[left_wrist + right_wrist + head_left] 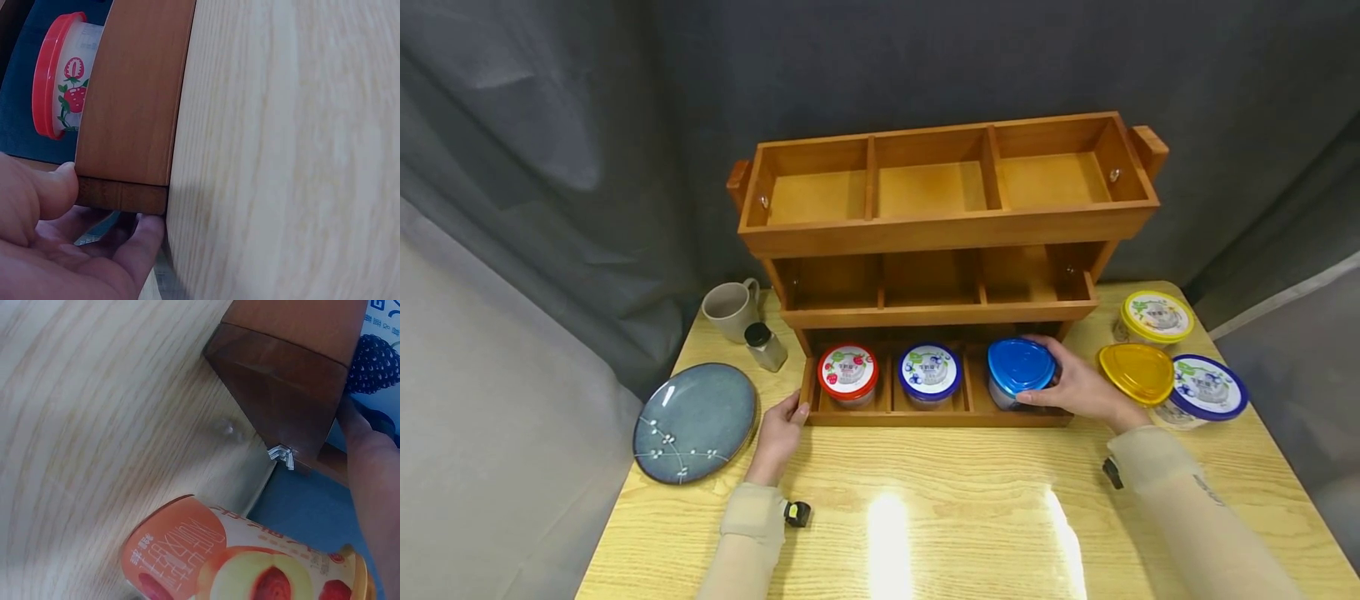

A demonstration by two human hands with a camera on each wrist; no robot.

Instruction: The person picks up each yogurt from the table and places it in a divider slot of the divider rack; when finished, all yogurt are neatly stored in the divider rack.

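A wooden three-tier box stands at the back of the table, its bottom tray (928, 421) split into three compartments. My left hand (778, 433) grips the tray's front left corner; the left wrist view has the thumb at the upper edge and fingers along the outer end. In the right compartment, my right hand (1088, 390) holds a tub with a plain blue lid (1021, 364), thumb in front and fingers behind. A red-lidded strawberry tub (848, 372) sits in the left compartment, a dark-blue-lidded blueberry tub (930, 372) in the middle one.
Right of the box stand a yellow-lidded tub (1157, 317), a peach-printed tub with a golden lid (1137, 375) and another blue-lidded tub (1210, 387). At left are a mug (730, 308), a black-capped jar (766, 348) and a blue-grey plate (696, 408). The upper tier (947, 232) overhangs.
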